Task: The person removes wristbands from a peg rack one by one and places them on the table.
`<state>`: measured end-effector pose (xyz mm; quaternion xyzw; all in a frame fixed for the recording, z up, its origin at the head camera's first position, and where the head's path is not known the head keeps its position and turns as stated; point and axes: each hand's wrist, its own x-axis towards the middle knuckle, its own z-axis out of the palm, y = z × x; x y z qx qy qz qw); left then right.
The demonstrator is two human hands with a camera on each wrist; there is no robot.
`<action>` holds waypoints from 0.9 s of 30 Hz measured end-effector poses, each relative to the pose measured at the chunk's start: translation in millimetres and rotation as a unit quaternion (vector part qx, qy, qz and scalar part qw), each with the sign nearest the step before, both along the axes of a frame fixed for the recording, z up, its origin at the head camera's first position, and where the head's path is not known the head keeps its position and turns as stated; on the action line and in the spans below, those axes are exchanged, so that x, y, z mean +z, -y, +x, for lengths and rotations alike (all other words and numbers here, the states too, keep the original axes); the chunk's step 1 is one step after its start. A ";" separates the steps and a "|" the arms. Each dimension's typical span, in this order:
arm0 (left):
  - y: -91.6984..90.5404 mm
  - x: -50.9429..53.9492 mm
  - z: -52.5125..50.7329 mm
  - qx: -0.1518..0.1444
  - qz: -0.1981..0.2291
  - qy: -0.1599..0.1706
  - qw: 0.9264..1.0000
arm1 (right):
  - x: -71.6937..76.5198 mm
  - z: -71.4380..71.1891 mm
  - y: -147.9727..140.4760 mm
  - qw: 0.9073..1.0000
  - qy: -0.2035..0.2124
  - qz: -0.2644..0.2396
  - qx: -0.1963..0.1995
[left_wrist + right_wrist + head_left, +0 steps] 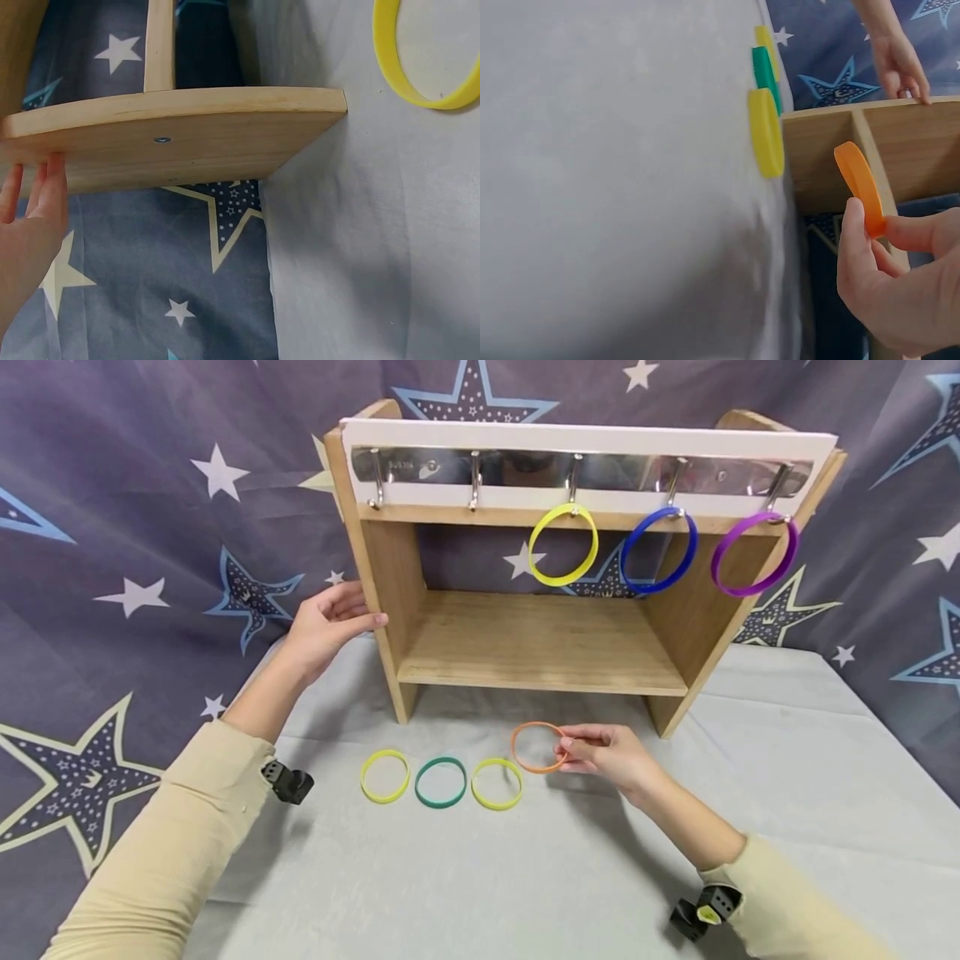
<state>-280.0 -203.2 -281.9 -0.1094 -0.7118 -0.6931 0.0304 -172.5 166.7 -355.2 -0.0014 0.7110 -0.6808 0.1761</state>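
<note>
My right hand pinches an orange wristband between thumb and fingers, raised in front of the wooden shelf. In the right wrist view the orange band is seen nearly edge-on. My left hand touches the shelf's left side panel, thumb at the front edge. The left wrist view shows its fingers fairly straight against the panel's outer face. Left of the orange band, on the cloth, lie a yellow wristband, a green wristband and another yellow wristband.
Along the shelf's top front runs a metal hook rail with several hooks. From three hooks hang a yellow band, a blue band and a purple band. Grey cloth covers the table; a star-patterned curtain stands behind.
</note>
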 end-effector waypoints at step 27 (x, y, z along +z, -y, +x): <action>-1.1 1.0 1.8 0.003 0.001 0.003 1.000 | -27.3 10.2 -20.9 0.994 -0.005 0.076 0.083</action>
